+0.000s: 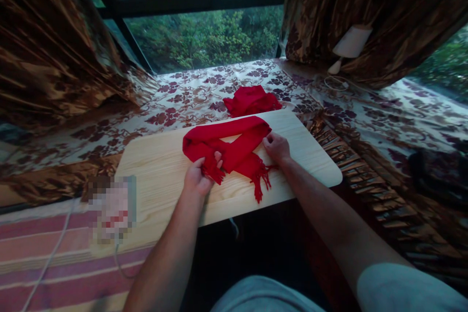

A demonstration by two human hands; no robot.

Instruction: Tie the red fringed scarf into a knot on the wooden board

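Observation:
A red fringed scarf [234, 144] lies folded over itself on a pale wooden board [157, 175]. My left hand [199, 175] is closed on one fringed end of the scarf near the board's middle. My right hand [277, 147] is closed on the scarf's right side, where the other layer crosses. A second fringed end hangs toward the board's front edge. A crumpled red cloth [251, 100] lies just beyond the board on the floral cover.
A blurred-out flat object [113, 207] with a white cable [51, 256] sits at the board's left end. Floral bedding [183, 95] stretches to a window [204, 39]. Brown curtains hang at both sides. A small white lamp [349, 46] stands at the back right.

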